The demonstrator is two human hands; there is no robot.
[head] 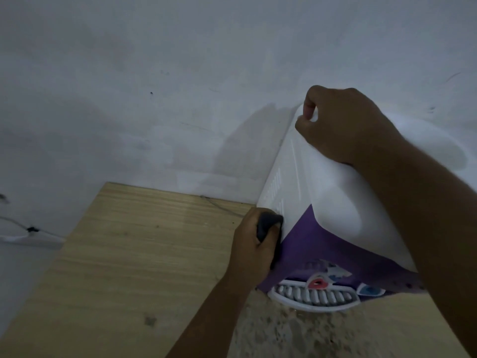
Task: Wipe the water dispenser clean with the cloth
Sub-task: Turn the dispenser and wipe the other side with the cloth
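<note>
Head view, looking down at a white water dispenser (333, 202) with a purple front panel (317, 251), standing at the right of the scene on a light wooden tabletop (129, 254) and set against a pale wall (154, 73). The dispenser's far upper corner meets the wall.

The left hand (254, 248) is closed around a dark grey cloth (267, 226), which shows between the thumb and the curled fingers. The cloth is pressed against the dispenser's left side, low down near the vertical ventilation slots (277, 187), at the edge where the white side meets the purple front.

The right hand (340, 125) rests on the dispenser's top at its far left corner, fingers curled and gripping the upper edge; the forearm runs across the top of the unit toward the lower right of the scene.

At the near base of the purple panel sit a red tap (318, 283) and, to its right, a blue tap (369, 290), both above a white drip tray (313, 298) with a grey slotted grille. The surface nearest the viewer, in front of the tray, looks mottled and blurred. A thin dark cable (222, 208) lies on the tabletop along the wall, left of the dispenser, and another cable (25, 228) hangs against the wall at far left.
</note>
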